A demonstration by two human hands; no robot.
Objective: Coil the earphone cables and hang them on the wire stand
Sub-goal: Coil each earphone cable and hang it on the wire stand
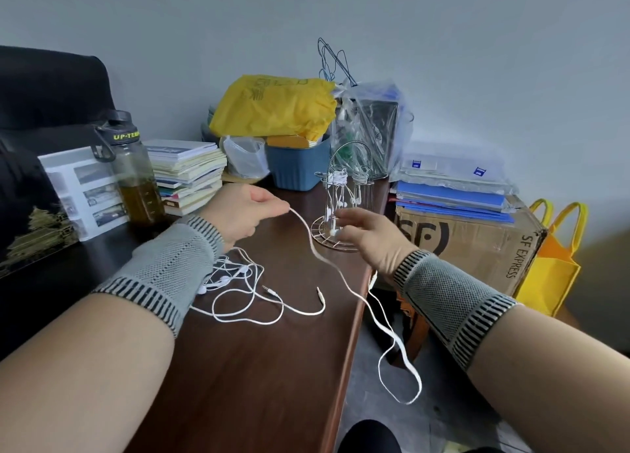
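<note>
A white earphone cable (pixel 315 248) runs from my left hand (pixel 243 214), which pinches its end, down past the table edge and loops in the air below my right forearm. My right hand (pixel 368 237) is blurred, fingers spread, just in front of the wire stand (pixel 344 196); whether it holds the cable I cannot tell. The wire stand is upright on the dark wooden table (pixel 245 367), with a few coiled white earphones hanging from its hooks. More loose white earphones (pixel 238 289) lie tangled on the table near my left wrist.
Behind the stand are a blue bin (pixel 296 166) under a yellow bag (pixel 272 108) and a clear plastic bag (pixel 371 118). A stack of books (pixel 187 173) and a bottle (pixel 136 176) stand at left. A cardboard box (pixel 470 241) with blue folders sits right of the table.
</note>
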